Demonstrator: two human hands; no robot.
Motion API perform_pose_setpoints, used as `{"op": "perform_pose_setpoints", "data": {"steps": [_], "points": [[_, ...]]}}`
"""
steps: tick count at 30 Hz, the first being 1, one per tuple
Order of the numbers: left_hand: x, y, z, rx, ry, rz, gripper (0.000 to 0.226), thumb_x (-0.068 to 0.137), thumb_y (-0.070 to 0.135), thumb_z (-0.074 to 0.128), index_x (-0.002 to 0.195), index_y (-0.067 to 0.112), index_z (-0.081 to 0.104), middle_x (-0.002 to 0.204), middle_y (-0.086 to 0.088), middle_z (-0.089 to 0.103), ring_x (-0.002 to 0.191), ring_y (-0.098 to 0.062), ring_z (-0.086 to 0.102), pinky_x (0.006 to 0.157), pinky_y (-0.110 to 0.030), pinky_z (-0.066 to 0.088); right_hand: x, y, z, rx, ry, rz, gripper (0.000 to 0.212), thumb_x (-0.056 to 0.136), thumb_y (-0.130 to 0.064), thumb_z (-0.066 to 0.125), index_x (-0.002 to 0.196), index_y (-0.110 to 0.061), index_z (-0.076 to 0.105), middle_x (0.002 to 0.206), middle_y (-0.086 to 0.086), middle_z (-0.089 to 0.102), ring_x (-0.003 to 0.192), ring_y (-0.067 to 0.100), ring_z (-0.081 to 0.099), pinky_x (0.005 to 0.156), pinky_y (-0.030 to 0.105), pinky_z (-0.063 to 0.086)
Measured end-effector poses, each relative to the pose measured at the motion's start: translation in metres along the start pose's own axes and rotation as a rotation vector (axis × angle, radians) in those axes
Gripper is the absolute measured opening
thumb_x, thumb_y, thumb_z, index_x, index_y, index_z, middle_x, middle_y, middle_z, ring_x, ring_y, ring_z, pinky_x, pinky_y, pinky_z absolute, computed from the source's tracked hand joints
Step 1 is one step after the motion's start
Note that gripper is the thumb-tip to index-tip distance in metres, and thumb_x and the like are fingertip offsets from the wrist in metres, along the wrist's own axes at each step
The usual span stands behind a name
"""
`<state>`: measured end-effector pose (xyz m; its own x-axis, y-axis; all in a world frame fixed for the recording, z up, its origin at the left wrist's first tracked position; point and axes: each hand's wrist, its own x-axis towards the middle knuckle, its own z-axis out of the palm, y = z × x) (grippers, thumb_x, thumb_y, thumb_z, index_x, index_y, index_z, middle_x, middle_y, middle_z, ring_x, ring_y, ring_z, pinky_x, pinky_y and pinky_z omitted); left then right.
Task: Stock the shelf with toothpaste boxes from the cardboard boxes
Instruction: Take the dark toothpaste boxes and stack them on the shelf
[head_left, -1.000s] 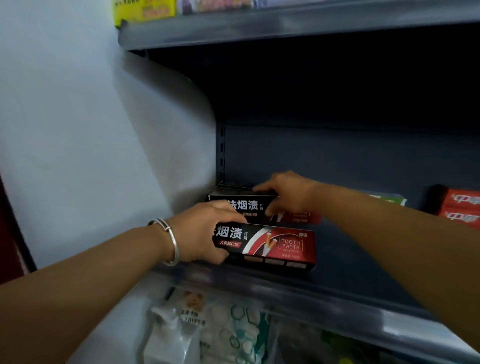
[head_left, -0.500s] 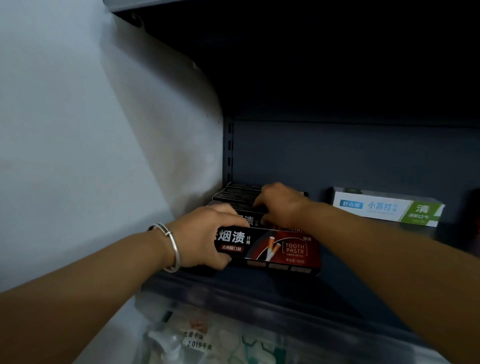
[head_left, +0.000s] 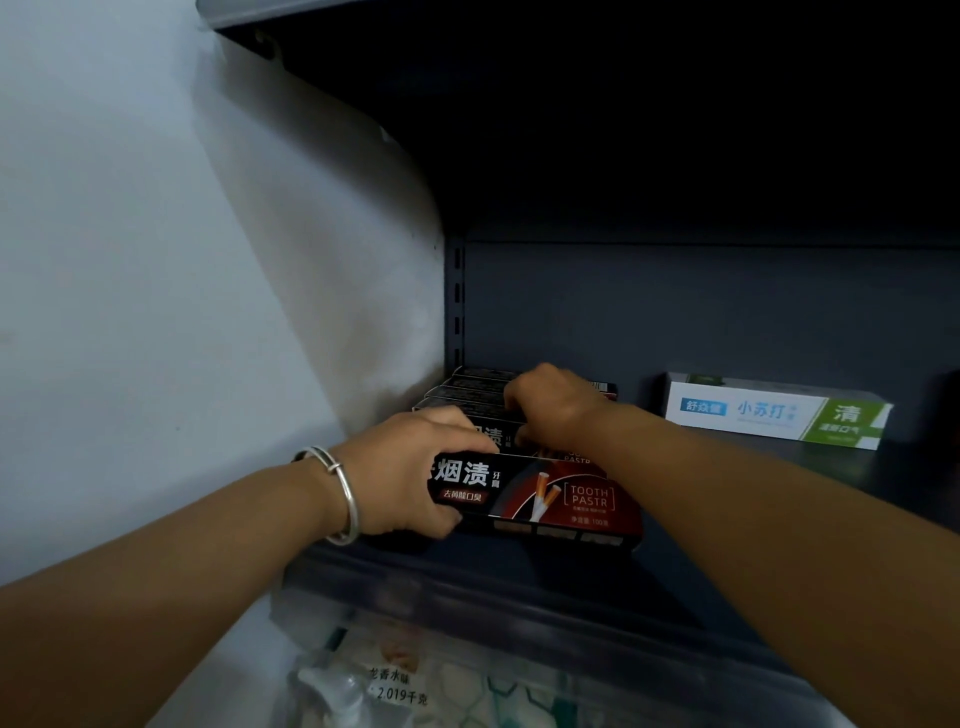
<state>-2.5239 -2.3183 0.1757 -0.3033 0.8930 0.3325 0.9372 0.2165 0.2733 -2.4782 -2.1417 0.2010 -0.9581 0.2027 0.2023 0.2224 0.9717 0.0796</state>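
A black and red toothpaste box stands at the front of the dark shelf, and my left hand grips its left end. Behind it is a row of several more black toothpaste boxes reaching back to the shelf wall. My right hand rests on top of that row with its fingers curled over the second box. The cardboard boxes are out of view.
A white and green toothpaste box stands further right on the same shelf, with bare shelf between it and the black row. A white wall closes the left side. Plastic-wrapped goods lie on the level below.
The view has tilted down and moved closer, so the upper shelf left the frame. Both hands stay on the black boxes, which have slid slightly back into the row.
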Motion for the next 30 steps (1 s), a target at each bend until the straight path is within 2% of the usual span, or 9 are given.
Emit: {"op": "perform_pose_setpoints", "data": {"steps": [6,8,10,13,15,17,21,24,30], "points": [[0.002,-0.001,0.002,0.017,0.012,0.007,0.064,0.066,0.014,0.077,0.126,0.023,0.057,0.115,0.011,0.052,0.099,-0.002,0.051,0.085,-0.006,0.041,-0.001,0.003,0.0,0.034,-0.006,-0.023,0.038,0.087,-0.021,0.066,0.123,-0.015,0.057,0.124,0.009,0.055,0.111,0.026,0.055,0.085,0.031,0.046],[0.002,-0.002,0.002,0.029,0.023,0.004,0.064,0.065,0.017,0.077,0.126,0.023,0.057,0.114,0.011,0.051,0.099,-0.002,0.051,0.085,-0.004,0.039,-0.007,0.004,-0.005,0.154,0.03,-0.051,0.034,0.09,-0.022,0.061,0.123,-0.016,0.058,0.126,0.007,0.057,0.113,0.023,0.055,0.092,0.031,0.047],[0.001,-0.003,0.002,0.041,0.045,0.006,0.066,0.06,0.026,0.072,0.124,0.024,0.057,0.113,0.01,0.051,0.099,-0.003,0.051,0.085,-0.004,0.038,-0.017,0.006,-0.016,0.294,0.064,-0.088,0.025,0.094,-0.022,0.055,0.117,-0.015,0.063,0.121,0.003,0.06,0.109,0.017,0.055,0.09,0.025,0.045],[0.002,-0.003,0.003,0.06,0.079,-0.001,0.068,0.056,0.03,0.065,0.124,0.024,0.057,0.111,0.009,0.05,0.1,-0.004,0.048,0.086,-0.001,0.034,-0.035,0.009,-0.031,0.423,-0.095,-0.069,0.025,0.096,-0.032,0.049,0.11,-0.02,0.066,0.106,-0.003,0.063,0.095,0.013,0.059,0.078,0.024,0.048],[0.003,-0.002,0.005,0.073,0.104,-0.013,0.068,0.056,0.03,0.064,0.124,0.023,0.057,0.111,0.009,0.049,0.103,-0.007,0.047,0.087,-0.002,0.032,-0.044,0.011,-0.033,0.468,-0.254,-0.007,0.03,0.095,-0.041,0.047,0.113,-0.023,0.064,0.105,-0.001,0.066,0.093,0.017,0.064,0.085,0.032,0.053],[0.003,-0.001,0.006,0.091,0.14,-0.015,0.066,0.056,0.028,0.064,0.122,0.021,0.059,0.11,0.006,0.05,0.105,-0.009,0.046,0.087,-0.002,0.03,-0.049,0.011,-0.029,0.416,-0.303,-0.025,0.031,0.093,-0.042,0.051,0.118,-0.026,0.061,0.111,0.0,0.066,0.099,0.018,0.063,0.091,0.038,0.051],[0.004,-0.002,0.012,0.161,0.217,-0.014,0.064,0.063,0.01,0.08,0.123,0.018,0.058,0.115,0.001,0.051,0.108,-0.011,0.04,0.095,-0.015,0.029,-0.054,0.011,-0.017,0.4,-0.169,-0.103,0.037,0.092,-0.027,0.058,0.128,-0.023,0.054,0.125,0.0,0.057,0.11,0.016,0.054,0.089,0.028,0.045],[0.002,-0.004,0.016,0.258,0.283,-0.01,0.061,0.068,0.002,0.076,0.124,0.015,0.058,0.117,-0.003,0.052,0.111,-0.019,0.043,0.1,-0.031,0.036,-0.053,0.008,0.0,0.349,-0.013,-0.114,0.043,0.09,-0.022,0.062,0.131,-0.017,0.052,0.129,0.005,0.053,0.118,0.02,0.049,0.096,0.027,0.04],[-0.004,-0.002,0.027,0.195,0.261,0.013,0.033,0.08,-0.007,0.056,0.106,0.011,0.066,0.105,-0.002,0.058,0.102,-0.018,0.05,0.091,-0.024,0.037,-0.048,0.008,0.024,0.172,0.194,-0.09,0.044,0.09,-0.026,0.06,0.133,-0.017,0.052,0.127,0.006,0.047,0.124,0.024,0.034,0.105,0.038,0.033]]}}
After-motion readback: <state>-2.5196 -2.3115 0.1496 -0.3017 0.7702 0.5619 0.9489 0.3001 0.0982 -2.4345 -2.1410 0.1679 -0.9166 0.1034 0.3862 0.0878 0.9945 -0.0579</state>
